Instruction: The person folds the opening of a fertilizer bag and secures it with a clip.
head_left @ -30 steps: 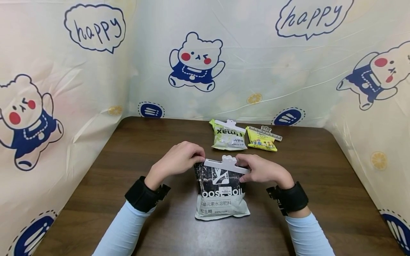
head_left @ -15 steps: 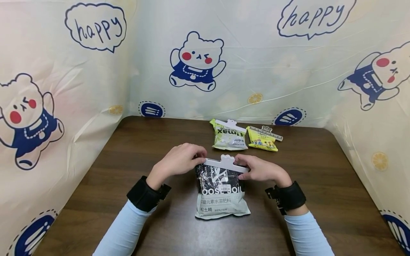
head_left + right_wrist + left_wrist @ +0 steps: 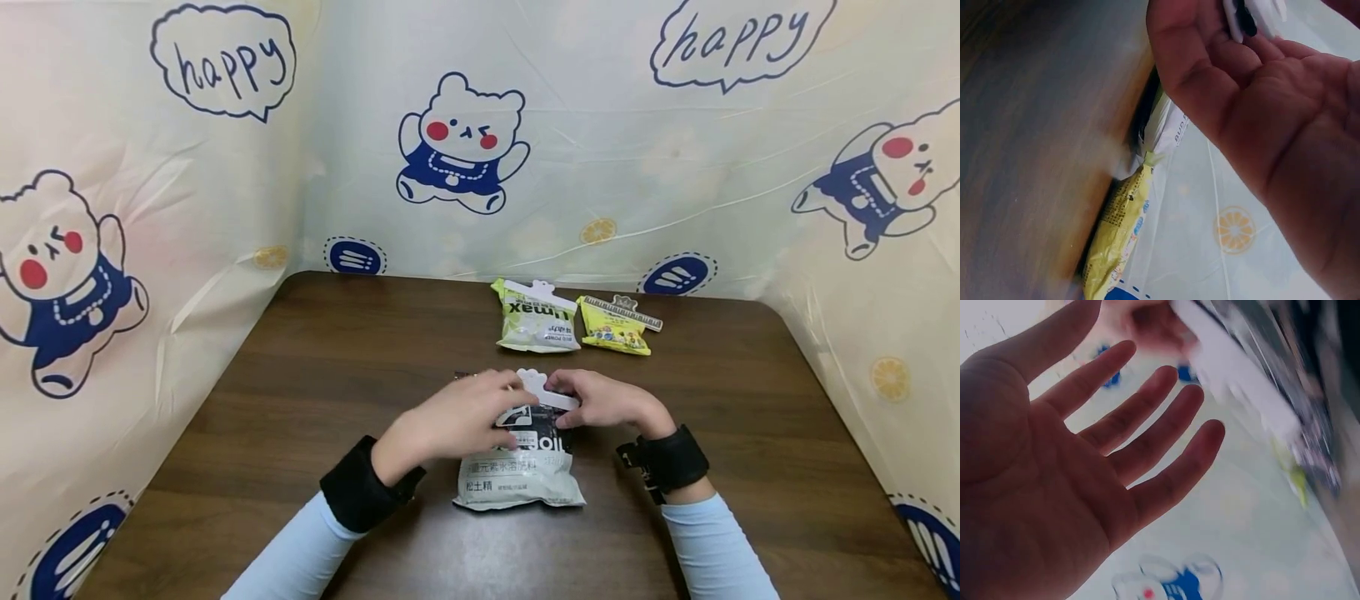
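Observation:
A black and pale grey soil bag [image 3: 517, 483] lies on the table with a white sealing clip [image 3: 531, 382] across its top edge. At the clip's right end my right hand [image 3: 613, 404] pinches it between thumb and fingers; the clip's end [image 3: 1266, 15] shows among those fingers in the right wrist view. My left hand [image 3: 465, 417] hovers over the bag's upper left part, hiding the left stretch of the clip. Its fingers are spread apart with nothing between them in the left wrist view, where the clip [image 3: 1241, 375] appears blurred beyond.
Behind the bag lie a green-white packet [image 3: 537, 329] and a smaller yellow packet [image 3: 613, 333], both with clips along their tops. The brown wooden table [image 3: 337, 350] meets a printed cloth backdrop [image 3: 337, 167] at the back and sides.
My left hand has left the clip's left end and swung right and toward me, over the bag's front. The right hand keeps its hold, and the bag has shifted slightly.

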The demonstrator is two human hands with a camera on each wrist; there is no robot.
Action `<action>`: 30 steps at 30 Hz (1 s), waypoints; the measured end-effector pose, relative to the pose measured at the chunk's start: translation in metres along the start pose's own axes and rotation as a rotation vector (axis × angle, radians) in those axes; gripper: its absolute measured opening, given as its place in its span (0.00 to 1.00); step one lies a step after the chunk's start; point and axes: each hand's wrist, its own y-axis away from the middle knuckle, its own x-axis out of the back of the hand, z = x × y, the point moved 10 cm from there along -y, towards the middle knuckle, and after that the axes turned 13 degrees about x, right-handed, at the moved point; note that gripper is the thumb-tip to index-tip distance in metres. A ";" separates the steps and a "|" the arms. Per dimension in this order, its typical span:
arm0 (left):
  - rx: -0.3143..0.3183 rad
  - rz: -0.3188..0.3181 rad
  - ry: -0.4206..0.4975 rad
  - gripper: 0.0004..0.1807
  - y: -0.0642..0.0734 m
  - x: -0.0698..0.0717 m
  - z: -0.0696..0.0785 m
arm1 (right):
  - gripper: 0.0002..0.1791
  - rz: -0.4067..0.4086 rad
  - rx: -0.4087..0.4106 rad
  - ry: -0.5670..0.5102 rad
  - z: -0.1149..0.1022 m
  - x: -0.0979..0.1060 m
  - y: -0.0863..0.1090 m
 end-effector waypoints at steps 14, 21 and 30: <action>-0.050 -0.124 -0.240 0.34 0.006 -0.058 0.043 | 0.27 0.046 -0.044 0.132 -0.004 0.008 0.004; -0.023 -0.150 -0.229 0.35 0.005 -0.059 0.040 | 0.17 0.086 -0.042 0.121 -0.018 0.023 0.013; -0.003 -0.143 -0.212 0.30 0.006 -0.055 0.036 | 0.18 -0.084 -0.013 0.060 -0.032 -0.008 0.005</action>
